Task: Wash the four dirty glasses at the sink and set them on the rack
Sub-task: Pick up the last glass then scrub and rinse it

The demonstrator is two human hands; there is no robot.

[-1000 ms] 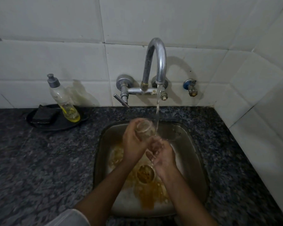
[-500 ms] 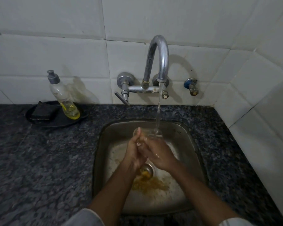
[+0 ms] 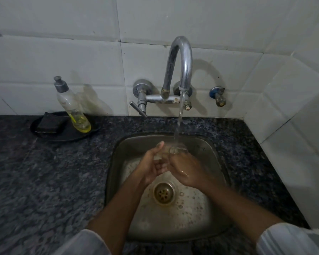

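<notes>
A clear glass [image 3: 174, 149] is held over the steel sink [image 3: 215, 162], under the stream of water from the curved tap [image 3: 180, 61]. My left hand [image 3: 151, 166] holds it from the left with the thumb up along its side. My right hand [image 3: 186, 170] wraps it from the right and is wet. Most of the glass is hidden between my fingers; its rim shows where the water lands. No other glasses and no rack are in view.
A dish-soap bottle [image 3: 72, 107] with yellow liquid and a dark sponge [image 3: 48, 123] sit on a black tray [image 3: 44, 135] at the back left of the dark granite counter [image 3: 44, 181]. The drain [image 3: 163, 193] lies below my hands. White tiled walls close the back and right.
The glass went from raised in my left hand to low under the stream, held by both hands. The brown dirty water around the drain has washed away.
</notes>
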